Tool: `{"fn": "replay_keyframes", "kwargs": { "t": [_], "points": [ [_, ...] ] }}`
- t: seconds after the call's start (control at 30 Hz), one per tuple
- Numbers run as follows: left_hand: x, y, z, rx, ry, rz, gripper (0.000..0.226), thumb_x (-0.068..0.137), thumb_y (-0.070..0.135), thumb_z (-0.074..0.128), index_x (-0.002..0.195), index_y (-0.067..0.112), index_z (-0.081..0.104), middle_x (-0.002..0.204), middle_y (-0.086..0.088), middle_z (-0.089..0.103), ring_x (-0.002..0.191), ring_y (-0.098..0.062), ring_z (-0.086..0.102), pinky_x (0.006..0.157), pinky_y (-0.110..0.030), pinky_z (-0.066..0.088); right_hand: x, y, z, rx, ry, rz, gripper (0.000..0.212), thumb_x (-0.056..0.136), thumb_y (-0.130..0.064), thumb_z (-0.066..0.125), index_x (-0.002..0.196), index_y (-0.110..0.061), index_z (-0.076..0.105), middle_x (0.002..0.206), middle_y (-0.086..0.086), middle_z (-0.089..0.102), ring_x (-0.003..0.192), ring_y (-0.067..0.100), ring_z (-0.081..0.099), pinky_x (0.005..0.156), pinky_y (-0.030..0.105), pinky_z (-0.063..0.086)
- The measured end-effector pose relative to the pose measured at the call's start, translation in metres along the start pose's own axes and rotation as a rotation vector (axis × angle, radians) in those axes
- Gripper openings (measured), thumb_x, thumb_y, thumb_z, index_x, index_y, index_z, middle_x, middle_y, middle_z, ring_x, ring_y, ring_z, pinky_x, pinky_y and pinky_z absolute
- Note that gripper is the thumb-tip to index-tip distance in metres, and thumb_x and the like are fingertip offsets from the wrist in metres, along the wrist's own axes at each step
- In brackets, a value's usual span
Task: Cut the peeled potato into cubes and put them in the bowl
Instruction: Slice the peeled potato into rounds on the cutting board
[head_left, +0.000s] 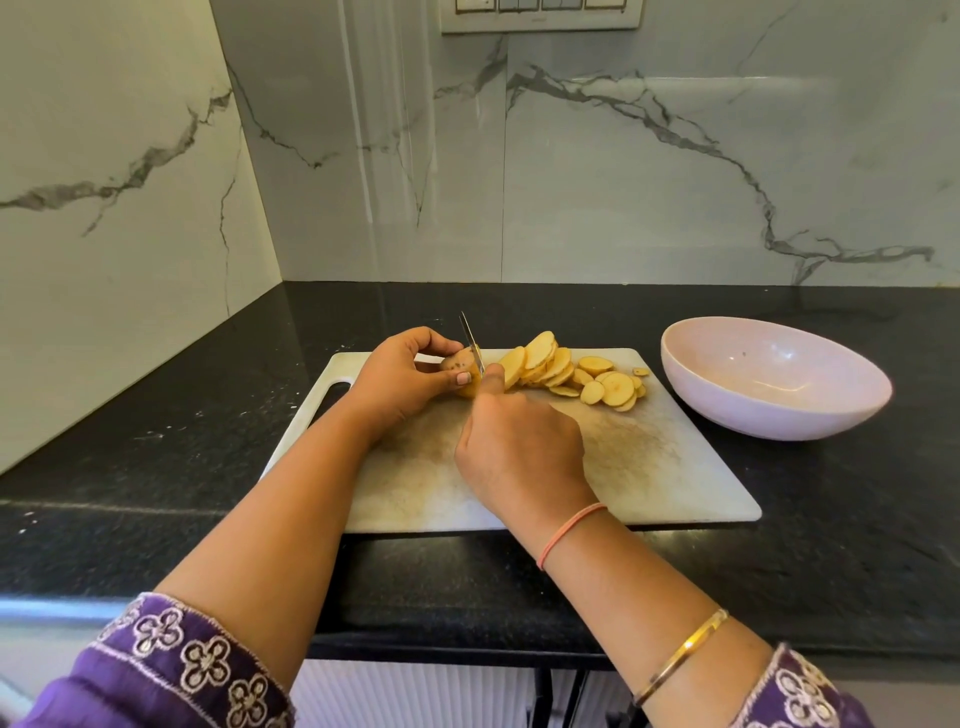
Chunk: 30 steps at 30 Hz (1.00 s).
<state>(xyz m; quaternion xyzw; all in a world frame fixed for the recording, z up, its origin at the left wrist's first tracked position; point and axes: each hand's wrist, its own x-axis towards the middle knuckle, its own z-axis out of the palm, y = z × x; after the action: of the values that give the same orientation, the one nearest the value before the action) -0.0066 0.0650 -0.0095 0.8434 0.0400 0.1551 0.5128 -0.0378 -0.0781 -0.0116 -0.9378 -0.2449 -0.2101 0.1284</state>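
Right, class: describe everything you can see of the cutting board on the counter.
The cutting board is a thin white rectangle with rounded corners, plastic by its look, with a slot handle at its left end. Brownish stains mark its middle. It lies flat on the black countertop. Its far side carries a heap of potato slices; beside them the left hand holds the uncut potato end on it while the right hand holds a knife to it. The bowl stands apart to its right.

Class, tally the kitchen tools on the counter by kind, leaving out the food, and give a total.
Bowl: 1
Cutting board: 1
Knife: 1
Total: 3
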Motion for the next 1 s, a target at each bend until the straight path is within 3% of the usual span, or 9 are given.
{"fn": "replay_keyframes", "kwargs": {
  "t": [0.2,0.33,0.43,0.5,0.63,0.73,0.8,0.9,1.0],
  "points": [
    [-0.002,0.001,-0.002,-0.011,-0.006,0.003,0.026,0.077,0.013,0.076,0.1,0.018,0.065,0.102,0.007,0.068,0.093,-0.012,0.067,0.086,-0.032,0.055,0.0,-0.002,-0.008,0.027,-0.006,-0.003,0.051,0.098,-0.022,0.037,0.145,-0.006,0.027,0.105,0.008,0.064,0.089,0.024,0.062,0.046,0.024,0.026],
    [-0.003,0.001,-0.007,-0.018,-0.013,0.018,0.022,0.077,0.009,0.076,0.096,0.017,0.066,0.097,0.0,0.071,0.091,-0.015,0.069,0.084,-0.034,0.055,0.013,-0.004,-0.031,0.061,-0.081,-0.007,0.024,0.095,-0.023,0.043,0.113,-0.012,0.054,0.082,0.002,0.053,0.073,0.021,0.049,0.049,0.025,0.029],
    [-0.004,0.003,-0.007,0.001,-0.004,0.06,0.02,0.079,0.002,0.072,0.089,0.018,0.065,0.091,0.003,0.07,0.082,-0.01,0.068,0.076,-0.026,0.054,0.026,-0.003,-0.049,0.086,-0.164,-0.002,0.006,0.095,-0.026,0.046,0.094,-0.02,0.045,0.067,-0.002,0.039,0.069,0.018,0.045,0.047,0.023,0.027],
    [-0.006,0.004,-0.006,0.017,-0.003,0.074,0.019,0.081,0.001,0.069,0.087,0.019,0.065,0.086,0.006,0.069,0.076,-0.004,0.066,0.07,-0.02,0.052,0.031,-0.002,-0.055,0.092,-0.214,0.004,0.009,0.094,-0.025,0.047,0.091,-0.021,0.039,0.067,-0.003,0.038,0.063,0.016,0.042,0.047,0.023,0.027],
    [-0.005,0.001,-0.007,0.028,0.002,0.082,0.017,0.08,0.005,0.071,0.089,0.019,0.066,0.088,0.006,0.07,0.075,-0.001,0.066,0.07,-0.018,0.052,0.029,-0.004,-0.049,0.073,-0.208,0.009,0.005,0.095,-0.026,0.046,0.095,-0.021,0.046,0.066,-0.002,0.037,0.067,0.018,0.045,0.047,0.022,0.026],
    [-0.002,0.0,-0.007,0.009,0.015,0.055,0.019,0.079,0.011,0.075,0.095,0.018,0.067,0.095,0.006,0.071,0.085,-0.008,0.068,0.077,-0.025,0.055,0.017,-0.003,-0.035,0.042,-0.166,-0.014,0.02,0.096,-0.024,0.044,0.108,-0.014,0.055,0.071,-0.002,0.041,0.071,0.019,0.047,0.049,0.025,0.03],
    [-0.002,0.0,-0.005,0.001,0.014,0.04,0.021,0.077,0.014,0.077,0.096,0.019,0.068,0.096,0.008,0.071,0.086,-0.008,0.069,0.079,-0.028,0.056,0.007,-0.001,-0.025,0.042,-0.154,-0.013,0.029,0.097,-0.023,0.042,0.121,-0.011,0.051,0.085,0.003,0.054,0.077,0.023,0.054,0.056,0.027,0.033],
    [-0.002,-0.001,-0.004,-0.015,0.0,0.025,0.024,0.075,0.014,0.078,0.095,0.02,0.067,0.096,0.006,0.071,0.089,-0.011,0.069,0.083,-0.031,0.056,0.0,0.002,-0.017,0.038,-0.162,0.006,0.052,0.097,-0.025,0.042,0.144,-0.007,0.029,0.11,0.009,0.062,0.098,0.027,0.06,0.064,0.03,0.037],
    [-0.002,-0.001,-0.006,-0.013,0.002,0.027,0.023,0.074,0.012,0.079,0.093,0.02,0.067,0.096,0.005,0.07,0.088,-0.011,0.069,0.083,-0.032,0.056,0.0,0.0,-0.019,0.026,-0.171,0.0,0.047,0.097,-0.024,0.042,0.14,-0.007,0.035,0.102,0.007,0.062,0.092,0.025,0.06,0.061,0.029,0.037]
  ]
}}
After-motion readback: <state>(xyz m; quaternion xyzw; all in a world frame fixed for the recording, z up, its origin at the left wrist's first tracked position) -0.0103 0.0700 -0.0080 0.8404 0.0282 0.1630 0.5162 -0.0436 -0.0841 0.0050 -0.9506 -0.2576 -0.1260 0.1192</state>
